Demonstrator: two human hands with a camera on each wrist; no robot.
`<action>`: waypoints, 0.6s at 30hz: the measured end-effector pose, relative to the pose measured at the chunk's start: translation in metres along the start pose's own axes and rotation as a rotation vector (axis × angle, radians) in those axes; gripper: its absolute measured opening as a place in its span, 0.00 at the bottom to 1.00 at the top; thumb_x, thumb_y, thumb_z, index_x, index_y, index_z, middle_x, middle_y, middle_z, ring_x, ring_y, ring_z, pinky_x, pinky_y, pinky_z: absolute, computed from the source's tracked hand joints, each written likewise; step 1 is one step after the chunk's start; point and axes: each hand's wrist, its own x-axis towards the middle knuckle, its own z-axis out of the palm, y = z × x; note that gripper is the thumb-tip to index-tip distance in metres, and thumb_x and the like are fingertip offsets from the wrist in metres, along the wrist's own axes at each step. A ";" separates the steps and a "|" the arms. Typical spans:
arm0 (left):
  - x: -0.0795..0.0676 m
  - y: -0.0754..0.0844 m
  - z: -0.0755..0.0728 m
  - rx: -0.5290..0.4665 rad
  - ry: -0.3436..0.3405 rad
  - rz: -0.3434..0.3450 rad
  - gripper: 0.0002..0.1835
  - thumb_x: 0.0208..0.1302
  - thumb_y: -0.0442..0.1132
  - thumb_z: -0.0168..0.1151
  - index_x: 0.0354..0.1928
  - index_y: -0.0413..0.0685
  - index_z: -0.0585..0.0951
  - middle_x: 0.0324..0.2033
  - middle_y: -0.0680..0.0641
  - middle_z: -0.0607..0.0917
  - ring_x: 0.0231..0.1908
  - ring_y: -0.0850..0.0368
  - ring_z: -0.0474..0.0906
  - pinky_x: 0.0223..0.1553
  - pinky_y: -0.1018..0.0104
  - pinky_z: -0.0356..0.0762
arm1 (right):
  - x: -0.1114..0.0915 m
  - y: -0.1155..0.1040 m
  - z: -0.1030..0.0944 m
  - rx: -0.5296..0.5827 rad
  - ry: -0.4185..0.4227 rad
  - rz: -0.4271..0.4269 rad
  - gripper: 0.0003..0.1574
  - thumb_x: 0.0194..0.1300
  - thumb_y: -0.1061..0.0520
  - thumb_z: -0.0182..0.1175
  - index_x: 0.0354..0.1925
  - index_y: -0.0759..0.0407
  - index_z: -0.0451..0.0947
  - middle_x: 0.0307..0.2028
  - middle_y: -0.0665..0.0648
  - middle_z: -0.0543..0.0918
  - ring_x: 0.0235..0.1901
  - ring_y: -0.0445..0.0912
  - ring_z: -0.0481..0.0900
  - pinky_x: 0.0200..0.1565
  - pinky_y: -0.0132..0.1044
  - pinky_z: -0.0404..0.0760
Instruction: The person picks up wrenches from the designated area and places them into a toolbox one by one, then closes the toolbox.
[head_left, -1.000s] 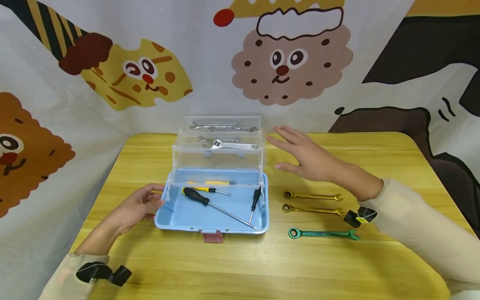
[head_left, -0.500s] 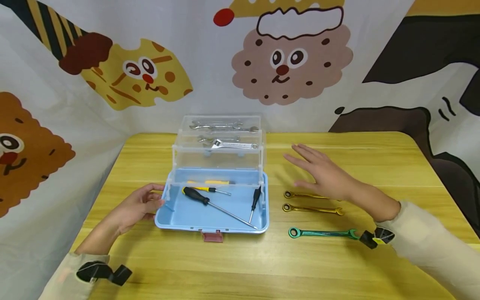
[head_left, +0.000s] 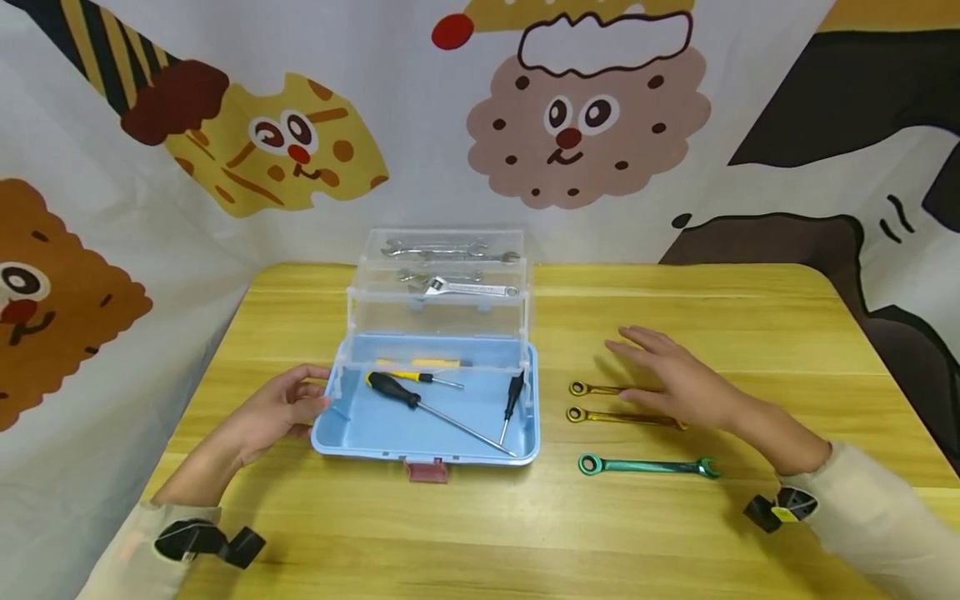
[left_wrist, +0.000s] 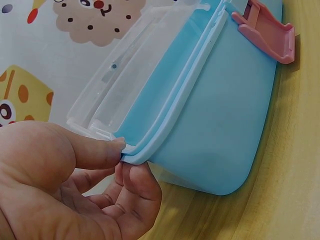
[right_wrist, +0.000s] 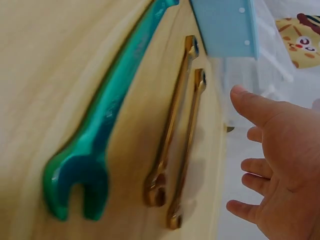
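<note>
A light blue toolbox [head_left: 426,457] stands unfolded, its clear trays [head_left: 442,317] raised at the back. My left hand [head_left: 273,412] pinches the box's left rim between thumb and curled fingers, as the left wrist view shows close up. Over the two gold wrenches [head_left: 622,417] hovers my right hand [head_left: 675,379], fingers spread and holding nothing. It partly covers the farther gold wrench [head_left: 596,388]. Nearer the front lies a green wrench [head_left: 648,467]. Inside the box are a long black screwdriver [head_left: 393,389], a smaller black one [head_left: 513,396] and yellow-handled screwdrivers [head_left: 408,377].
Several silver wrenches [head_left: 435,248] lie in the raised trays, with an adjustable wrench [head_left: 472,289] in the lower one. A pink latch [head_left: 427,472] hangs at the box's front. Behind the wooden table [head_left: 495,542] hangs a cartoon-printed cloth [head_left: 420,100].
My right hand has moved right and toward me, from beside the clear trays to over the gold wrenches. The left hand keeps its grip on the rim.
</note>
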 end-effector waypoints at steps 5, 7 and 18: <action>0.000 -0.001 0.000 0.002 0.003 0.000 0.27 0.77 0.33 0.54 0.70 0.27 0.58 0.45 0.42 0.79 0.36 0.56 0.80 0.34 0.61 0.82 | -0.008 0.010 0.006 0.026 -0.025 0.046 0.43 0.64 0.53 0.72 0.72 0.63 0.68 0.71 0.72 0.64 0.71 0.69 0.59 0.63 0.69 0.64; 0.000 -0.001 0.000 0.003 0.006 -0.001 0.28 0.77 0.33 0.54 0.70 0.27 0.59 0.45 0.41 0.79 0.37 0.55 0.80 0.34 0.61 0.82 | -0.012 0.014 0.008 0.039 -0.036 0.069 0.42 0.65 0.53 0.71 0.72 0.62 0.68 0.71 0.72 0.64 0.71 0.69 0.59 0.63 0.69 0.65; 0.000 -0.001 0.001 0.009 0.010 0.000 0.28 0.77 0.33 0.55 0.70 0.28 0.59 0.45 0.41 0.78 0.36 0.54 0.79 0.34 0.60 0.83 | -0.027 0.027 0.013 -0.009 0.027 0.073 0.32 0.62 0.61 0.72 0.63 0.62 0.77 0.61 0.69 0.75 0.61 0.66 0.70 0.57 0.63 0.74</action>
